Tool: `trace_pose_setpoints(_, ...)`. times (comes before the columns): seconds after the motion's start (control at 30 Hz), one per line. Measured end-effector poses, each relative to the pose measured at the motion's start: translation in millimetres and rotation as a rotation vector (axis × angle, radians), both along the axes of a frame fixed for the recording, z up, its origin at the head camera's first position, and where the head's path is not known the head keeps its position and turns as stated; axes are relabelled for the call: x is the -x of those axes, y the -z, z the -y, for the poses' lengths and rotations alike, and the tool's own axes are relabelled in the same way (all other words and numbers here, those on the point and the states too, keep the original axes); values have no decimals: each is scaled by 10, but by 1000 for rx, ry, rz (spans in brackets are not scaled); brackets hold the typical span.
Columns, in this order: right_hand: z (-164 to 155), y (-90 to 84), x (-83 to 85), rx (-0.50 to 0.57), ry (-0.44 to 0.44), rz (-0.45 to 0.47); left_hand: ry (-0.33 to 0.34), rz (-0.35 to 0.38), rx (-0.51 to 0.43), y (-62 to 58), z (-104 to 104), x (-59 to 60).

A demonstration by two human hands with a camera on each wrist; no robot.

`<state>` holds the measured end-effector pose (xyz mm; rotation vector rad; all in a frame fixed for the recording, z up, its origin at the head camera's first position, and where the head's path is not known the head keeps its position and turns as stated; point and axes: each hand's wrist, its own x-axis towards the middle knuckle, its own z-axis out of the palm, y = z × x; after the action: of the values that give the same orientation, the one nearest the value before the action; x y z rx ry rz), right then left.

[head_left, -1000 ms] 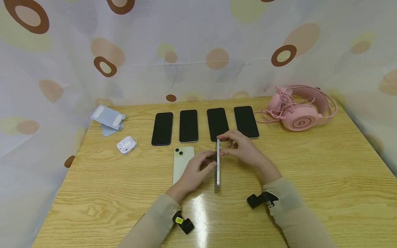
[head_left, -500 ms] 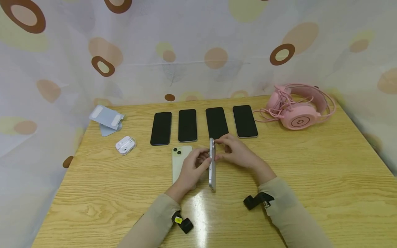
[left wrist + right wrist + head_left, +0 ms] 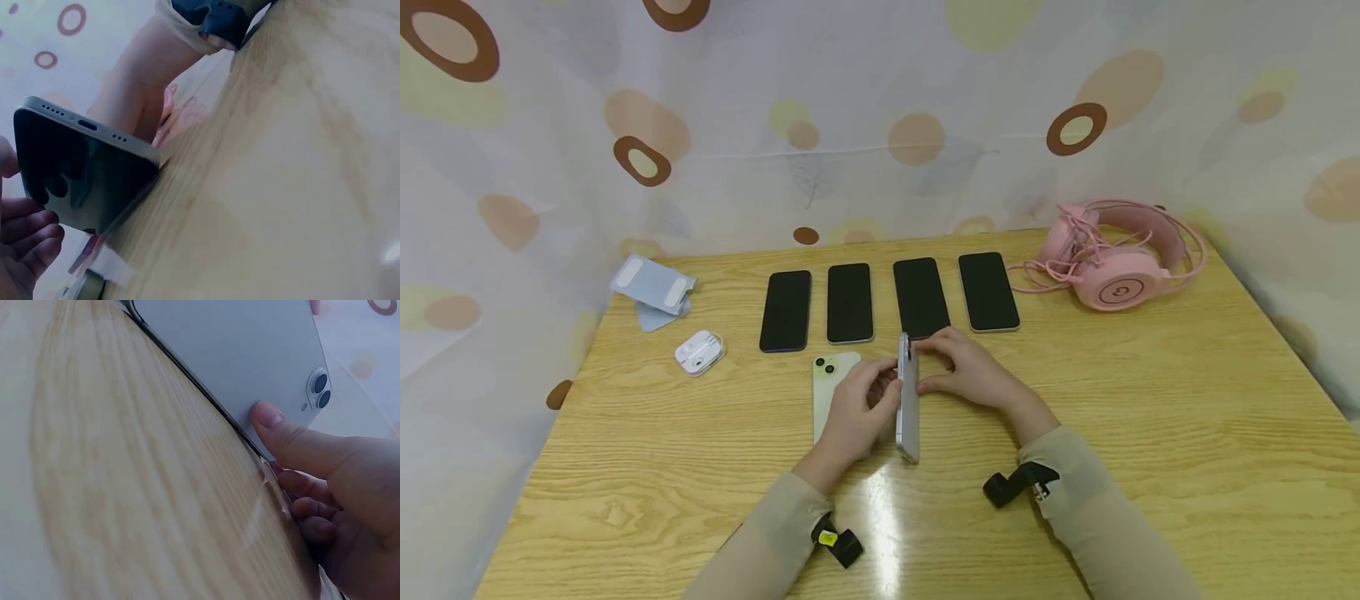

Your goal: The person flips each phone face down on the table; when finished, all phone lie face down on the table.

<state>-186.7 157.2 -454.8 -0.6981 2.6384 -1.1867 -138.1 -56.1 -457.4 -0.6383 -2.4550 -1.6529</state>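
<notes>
A silver smartphone (image 3: pixel 908 408) stands on its long edge between both hands, its pale back turned to the right. My left hand (image 3: pixel 859 408) grips it from the left, thumb on the upper edge. The left wrist view shows its dark screen (image 3: pixel 81 169) beside the curled left fingers (image 3: pixel 31 231). My right hand (image 3: pixel 973 371) holds the far end, and its thumb (image 3: pixel 269 415) presses the back near the two camera lenses (image 3: pixel 320 390). Part of the right fingers is hidden. A pale green smartphone (image 3: pixel 827 387) lies back up, partly under the left hand.
Several dark-screened smartphones (image 3: pixel 850 304) lie in a row behind the hands. Pink headphones (image 3: pixel 1123 279) sit at the back right. At left are a light blue phone stand (image 3: pixel 655 283) and white cased earphones (image 3: pixel 700 352). A patterned curtain (image 3: pixel 850 192) backs the wooden table (image 3: pixel 625 467).
The silver smartphone has moved a little left and tilted, so more of its back shows in the head view. Both hands have moved with it.
</notes>
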Motion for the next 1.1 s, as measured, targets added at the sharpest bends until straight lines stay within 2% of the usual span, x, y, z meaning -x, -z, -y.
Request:
trace_pose_setpoints(0.13, 4, -16, -8, -7, -5, -11, 45, 27, 72, -85, 72, 38)
trace_pose_setpoints(0.3, 13, -24, -13, -15, -9, -22, 170, 171, 189, -227, 223, 144)
trace_pose_setpoints(0.43, 14, -18, -7, -26, -11, -23, 242, 273, 212, -280, 346, 199)
trace_pose_setpoints(0.53, 7, -20, -5, -30, -8, -12, 257, 311, 213, -284, 387, 211)
trace_pose_setpoints(0.83, -77, -49, 21, -38, -30, 4, 187, 331, 249, -291, 304, 179)
trace_pose_setpoints(1.1, -120, -54, 30, 11, -6, 8, 150, 208, 307, -233, 205, 141)
